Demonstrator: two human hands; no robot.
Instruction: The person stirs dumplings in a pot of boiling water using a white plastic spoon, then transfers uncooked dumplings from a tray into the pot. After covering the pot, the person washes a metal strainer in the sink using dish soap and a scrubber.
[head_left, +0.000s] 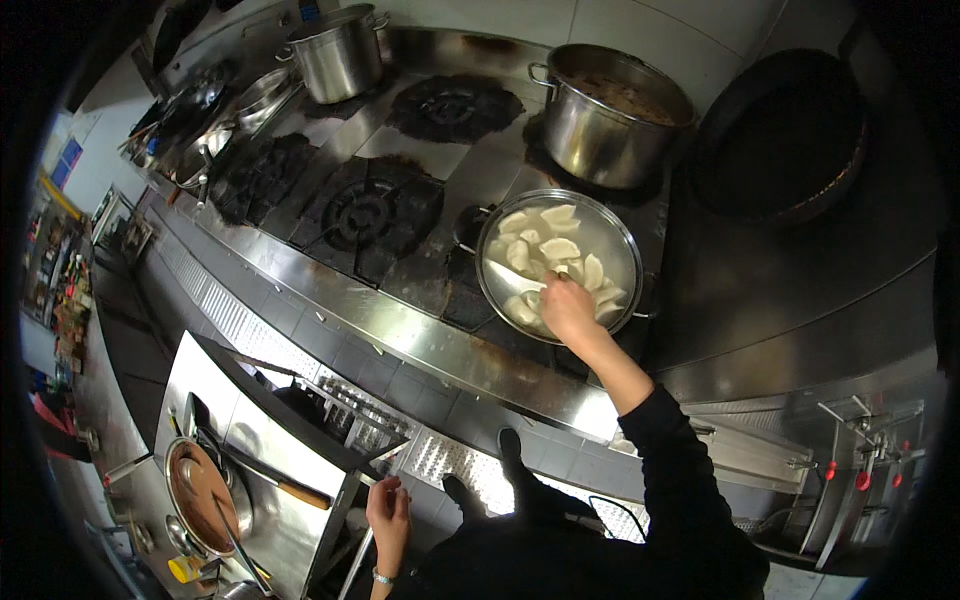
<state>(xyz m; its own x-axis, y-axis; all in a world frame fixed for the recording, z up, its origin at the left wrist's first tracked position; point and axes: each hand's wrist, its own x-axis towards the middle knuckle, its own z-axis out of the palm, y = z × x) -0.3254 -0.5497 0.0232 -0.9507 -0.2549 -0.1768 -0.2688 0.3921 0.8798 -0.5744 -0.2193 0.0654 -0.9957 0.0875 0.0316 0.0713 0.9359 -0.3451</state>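
Observation:
A wide steel pot (634, 247) of cloudy liquid stands on the stove, with several dumplings (559, 248) in it. Over the near part of this pot is my right hand (566, 300), fingers closed around what looks like the handle of a utensil; its pale, broad part (512, 276) lies among the dumplings, and the hand hides the rest. My left hand (389, 504) hangs low beside the corner of the steel counter behind me, fingers loosely curled, with nothing visible in it.
A tall stockpot (600, 142) of brown liquid stands behind the dumpling pot. Another steel pot (337, 64) is at the back left, near a burner grate (367, 214). A large dark pan (780, 139) lies at right. The counter (259, 435) holds a pan of brown sauce (206, 495).

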